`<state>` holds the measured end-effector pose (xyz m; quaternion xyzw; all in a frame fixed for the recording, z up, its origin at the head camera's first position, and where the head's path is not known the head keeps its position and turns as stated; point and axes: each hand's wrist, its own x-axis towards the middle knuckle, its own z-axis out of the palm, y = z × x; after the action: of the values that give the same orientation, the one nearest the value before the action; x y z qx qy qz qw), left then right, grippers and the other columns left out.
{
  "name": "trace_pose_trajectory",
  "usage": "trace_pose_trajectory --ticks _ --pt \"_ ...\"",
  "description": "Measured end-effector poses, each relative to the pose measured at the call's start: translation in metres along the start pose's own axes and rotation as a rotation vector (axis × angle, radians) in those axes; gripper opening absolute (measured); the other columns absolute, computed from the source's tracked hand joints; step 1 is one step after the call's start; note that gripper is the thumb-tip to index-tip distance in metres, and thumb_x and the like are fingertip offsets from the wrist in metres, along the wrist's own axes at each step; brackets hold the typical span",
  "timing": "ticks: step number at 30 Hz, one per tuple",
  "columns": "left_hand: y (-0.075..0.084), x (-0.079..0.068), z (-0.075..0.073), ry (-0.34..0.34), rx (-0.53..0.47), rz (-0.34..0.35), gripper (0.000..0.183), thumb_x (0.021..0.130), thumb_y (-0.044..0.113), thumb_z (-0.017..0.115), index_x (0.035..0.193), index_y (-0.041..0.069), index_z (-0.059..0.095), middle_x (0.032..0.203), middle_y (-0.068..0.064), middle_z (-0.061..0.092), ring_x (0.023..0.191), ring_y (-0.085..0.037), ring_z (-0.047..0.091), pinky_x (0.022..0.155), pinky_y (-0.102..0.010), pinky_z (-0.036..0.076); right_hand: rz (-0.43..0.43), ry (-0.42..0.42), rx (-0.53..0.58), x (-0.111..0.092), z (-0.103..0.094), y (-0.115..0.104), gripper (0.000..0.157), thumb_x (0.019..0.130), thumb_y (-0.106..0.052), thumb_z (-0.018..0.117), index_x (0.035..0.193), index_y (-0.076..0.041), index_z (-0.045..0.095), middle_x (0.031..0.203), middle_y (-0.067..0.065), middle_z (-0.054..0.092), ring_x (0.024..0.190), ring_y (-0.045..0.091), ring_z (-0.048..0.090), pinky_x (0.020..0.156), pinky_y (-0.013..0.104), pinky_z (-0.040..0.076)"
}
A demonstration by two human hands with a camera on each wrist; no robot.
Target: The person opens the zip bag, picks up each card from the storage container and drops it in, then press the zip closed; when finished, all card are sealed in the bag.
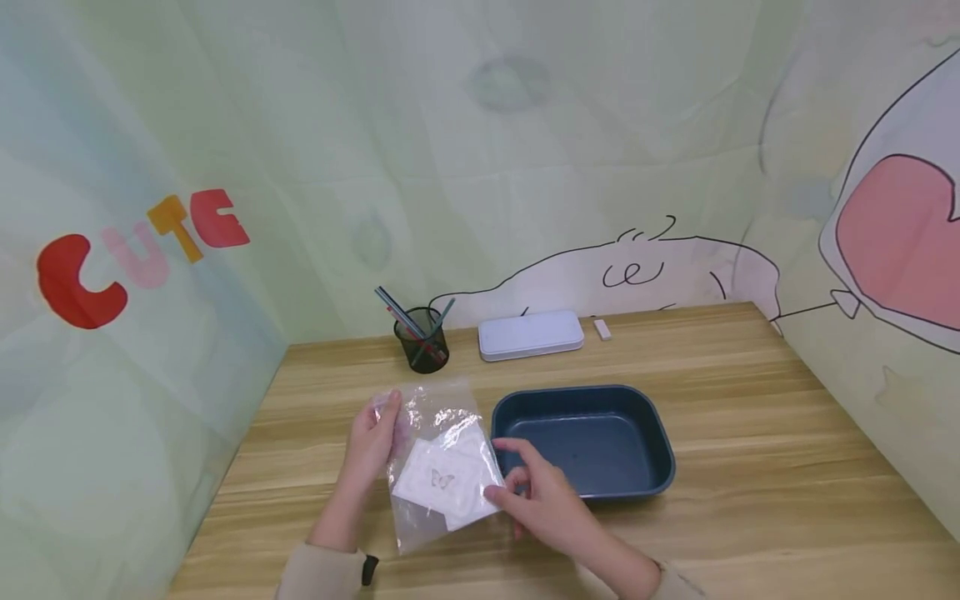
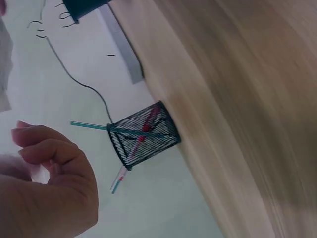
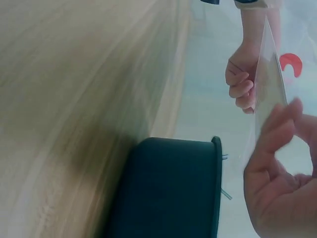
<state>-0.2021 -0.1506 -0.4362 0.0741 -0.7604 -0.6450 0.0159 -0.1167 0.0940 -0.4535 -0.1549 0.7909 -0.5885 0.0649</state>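
A clear plastic bag (image 1: 431,410) is held up over the near side of the table, seen edge-on in the right wrist view. Inside lie white cards or papers (image 1: 429,479), one printed with a small butterfly. My left hand (image 1: 370,442) grips the bag's left edge, thumb on the front and fingers curled behind. At the lower right edge, my right hand (image 1: 551,504) pinches the bag with thumb and fingers, its index finger reaching further up. In the left wrist view, the left hand (image 2: 54,183) shows curled fingers, with most of the bag out of frame.
A dark blue basin (image 1: 585,446) stands just right of the bag, behind the right hand. Along the back are a black mesh pen holder (image 1: 426,354) with pens, a white case (image 1: 531,335) and a small pale eraser-like block (image 1: 602,329). Printed cloth surrounds the wooden table (image 1: 765,433).
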Motion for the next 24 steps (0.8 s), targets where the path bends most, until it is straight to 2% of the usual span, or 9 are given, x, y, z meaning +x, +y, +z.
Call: trace_pose_trajectory --ticks 1,3,7,11,14,18,21,24 --pt "-0.002 0.003 -0.001 0.004 0.024 0.003 0.040 0.100 0.039 0.050 0.102 0.000 0.054 0.062 0.000 0.052 0.046 -0.006 0.045 0.041 -0.018 0.038 -0.010 0.019 0.001 0.000 0.001 0.001 0.052 0.088 -0.029 0.071 0.132 -0.015 0.049 0.072 -0.005 0.062 0.043 0.018 0.057 0.044 0.026 0.046" --pt "-0.007 0.007 -0.003 0.006 0.050 0.005 0.039 0.099 0.039 0.051 0.099 0.000 0.053 0.061 0.000 0.052 0.046 -0.007 0.046 0.041 -0.019 0.038 -0.041 0.037 -0.011 0.001 0.004 0.002 0.049 0.086 -0.027 0.073 0.129 -0.019 0.051 0.074 -0.006 0.062 0.043 0.016 0.055 0.042 0.027 0.046" --pt "-0.016 0.017 -0.006 -0.002 0.105 0.028 0.038 0.099 0.037 0.052 0.093 0.000 0.053 0.059 -0.001 0.053 0.044 -0.008 0.045 0.041 -0.020 0.037 -0.096 0.033 -0.085 0.000 0.009 0.003 0.036 0.083 -0.021 0.077 0.116 -0.021 0.063 0.083 -0.009 0.060 0.045 0.006 0.051 0.041 0.024 0.045" --pt "-0.023 0.025 -0.010 -0.030 0.180 0.038 0.039 0.099 0.037 0.052 0.090 0.000 0.054 0.059 -0.002 0.054 0.044 -0.010 0.044 0.040 -0.021 0.037 -0.120 0.028 -0.194 0.000 0.015 0.004 0.030 0.081 -0.016 0.078 0.110 -0.021 0.071 0.087 -0.014 0.060 0.048 0.000 0.049 0.042 0.021 0.045" --pt "-0.027 0.030 -0.012 -0.061 0.230 0.028 0.037 0.099 0.035 0.053 0.087 0.000 0.054 0.059 -0.002 0.053 0.044 -0.011 0.043 0.040 -0.021 0.035 -0.163 0.046 -0.339 0.001 0.019 0.005 0.030 0.081 -0.016 0.076 0.110 -0.023 0.073 0.084 -0.018 0.062 0.050 -0.003 0.047 0.044 0.018 0.043" --pt "-0.031 0.035 -0.011 -0.090 0.248 -0.006 0.033 0.099 0.031 0.054 0.089 0.000 0.052 0.059 -0.002 0.051 0.045 -0.009 0.043 0.040 -0.019 0.034 -0.268 0.074 -0.610 0.004 0.023 0.008 0.026 0.082 -0.021 0.074 0.107 -0.027 0.074 0.072 -0.022 0.055 0.050 -0.005 0.040 0.044 0.015 0.036" --pt "-0.032 0.038 -0.010 -0.123 0.254 -0.027 0.029 0.099 0.028 0.053 0.091 0.000 0.049 0.059 -0.001 0.051 0.045 -0.008 0.044 0.041 -0.018 0.034 -0.357 0.090 -0.773 0.006 0.026 0.010 0.022 0.081 -0.023 0.075 0.103 -0.028 0.075 0.072 -0.020 0.061 0.055 -0.004 0.049 0.045 0.017 0.038" --pt "-0.032 0.040 -0.008 -0.141 0.277 -0.035 0.027 0.099 0.024 0.052 0.087 0.000 0.049 0.057 -0.002 0.051 0.045 -0.009 0.045 0.040 -0.018 0.034 -0.435 0.111 -0.882 0.006 0.030 0.012 0.020 0.082 -0.024 0.076 0.101 -0.027 0.076 0.083 -0.014 0.070 0.065 0.002 0.061 0.045 0.019 0.043"
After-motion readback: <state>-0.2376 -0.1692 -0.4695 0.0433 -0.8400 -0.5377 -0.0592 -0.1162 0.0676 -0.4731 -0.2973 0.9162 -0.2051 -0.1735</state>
